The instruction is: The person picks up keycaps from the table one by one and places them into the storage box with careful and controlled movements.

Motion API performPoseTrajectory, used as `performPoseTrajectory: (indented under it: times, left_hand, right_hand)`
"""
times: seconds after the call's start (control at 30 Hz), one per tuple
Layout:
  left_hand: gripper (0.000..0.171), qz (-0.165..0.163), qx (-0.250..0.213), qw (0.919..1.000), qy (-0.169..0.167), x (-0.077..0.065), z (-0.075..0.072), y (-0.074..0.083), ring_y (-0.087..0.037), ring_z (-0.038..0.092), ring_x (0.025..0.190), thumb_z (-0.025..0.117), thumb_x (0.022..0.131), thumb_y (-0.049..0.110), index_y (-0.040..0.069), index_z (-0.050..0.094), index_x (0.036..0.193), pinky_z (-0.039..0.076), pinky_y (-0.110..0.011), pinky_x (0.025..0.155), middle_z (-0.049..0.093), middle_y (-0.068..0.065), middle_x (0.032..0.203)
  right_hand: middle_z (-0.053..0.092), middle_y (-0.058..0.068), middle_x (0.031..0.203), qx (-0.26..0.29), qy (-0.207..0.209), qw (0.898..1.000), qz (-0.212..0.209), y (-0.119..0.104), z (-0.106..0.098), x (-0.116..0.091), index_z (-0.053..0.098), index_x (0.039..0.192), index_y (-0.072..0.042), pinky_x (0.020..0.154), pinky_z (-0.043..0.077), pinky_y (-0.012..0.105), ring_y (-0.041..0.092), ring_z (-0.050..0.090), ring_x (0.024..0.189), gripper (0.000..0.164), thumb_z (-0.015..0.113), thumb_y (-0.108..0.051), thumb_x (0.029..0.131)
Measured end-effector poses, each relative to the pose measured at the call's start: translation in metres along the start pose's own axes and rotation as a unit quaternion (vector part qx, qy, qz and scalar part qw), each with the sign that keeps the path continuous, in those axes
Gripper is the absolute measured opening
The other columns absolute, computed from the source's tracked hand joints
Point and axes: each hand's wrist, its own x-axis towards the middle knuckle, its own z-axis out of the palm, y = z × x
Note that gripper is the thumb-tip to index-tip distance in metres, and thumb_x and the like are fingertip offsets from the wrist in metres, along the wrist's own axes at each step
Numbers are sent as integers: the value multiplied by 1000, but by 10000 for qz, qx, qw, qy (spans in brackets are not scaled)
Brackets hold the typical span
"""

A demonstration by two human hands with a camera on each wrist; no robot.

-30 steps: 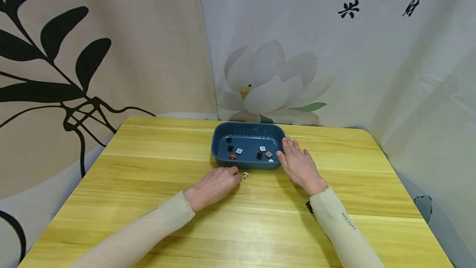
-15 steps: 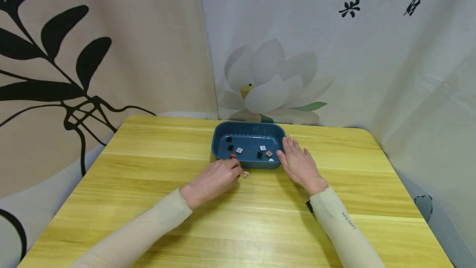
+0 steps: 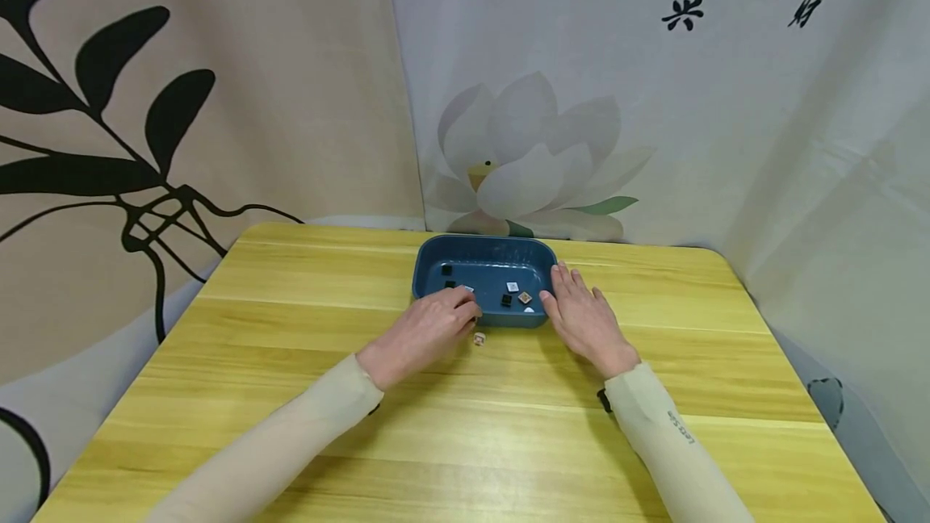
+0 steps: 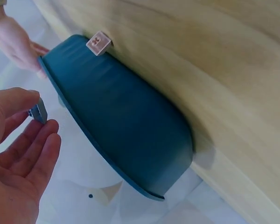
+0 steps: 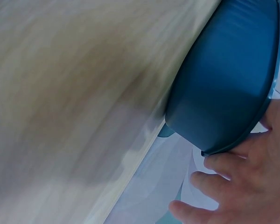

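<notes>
In the left wrist view, my left hand (image 4: 25,144) pinches a small grey-blue block (image 4: 40,112) between thumb and fingertips. In the head view, that same left hand (image 3: 429,328) is over the front left rim of a dark blue oblong dish (image 3: 501,319), and the block is hidden beneath it. A small pale cube with a reddish mark (image 3: 479,339) lies on the table just in front of the dish. My right hand (image 3: 584,323) rests at the dish's right end, fingers extended along the rim and thumb over the front right corner.
Inside the dish are several small square pieces, among them a white one (image 3: 513,287), a brown one (image 3: 525,298) and a black one (image 3: 506,300). The dish stands near the back of the wooden table (image 3: 465,442), with a printed curtain (image 3: 327,103) behind it.
My left hand has risen from the table in front of the dish and moved forward over its front left rim, covering the red piece. The right hand has stayed put.
</notes>
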Motion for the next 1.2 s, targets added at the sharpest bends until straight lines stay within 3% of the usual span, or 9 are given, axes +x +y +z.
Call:
performPoseTrajectory:
  times: [0.23, 0.6, 0.83, 1.2]
  left_hand:
    - [18, -162, -343, 9991, 172, 16, 3, -5, -16, 69, 94, 81, 90, 7, 7, 78, 108, 59, -27, 85, 69, -5, 107]
    - [17, -654, -333, 9973, -103, 38, 15, -13, -17, 70, 93, 77, 95, 12, 10, 78, 112, 58, -27, 83, 69, -4, 107]
    - [19, -1032, -582, 9917, -508, 53, 24, -18, -18, 69, 91, 77, 95, 10, 7, 78, 114, 59, -29, 82, 69, -7, 106]
    - [18, -1475, -529, 9804, -1197, 67, 38, -27, -18, 69, 93, 74, 97, 14, 10, 78, 114, 59, -31, 85, 71, -7, 107]
  right_hand:
    - [15, 17, 171, -26, -3, 10000, 5, 0, 1, 0, 19, 163, 1, 119, 22, 66, 40, 19, 156, 69, 26, -46, 113]
    - [15, 18, 171, -22, -24, 10000, 19, -1, 1, 0, 19, 163, 1, 119, 21, 66, 40, 18, 156, 69, 25, -46, 113]
    - [14, 17, 171, -44, -38, 10000, 29, 0, 1, 0, 18, 163, 1, 119, 21, 66, 39, 18, 156, 69, 25, -46, 113]
    - [14, 17, 171, -8, -28, 10000, 20, 1, 1, 0, 18, 163, 1, 119, 21, 67, 39, 17, 156, 69, 25, -46, 113]
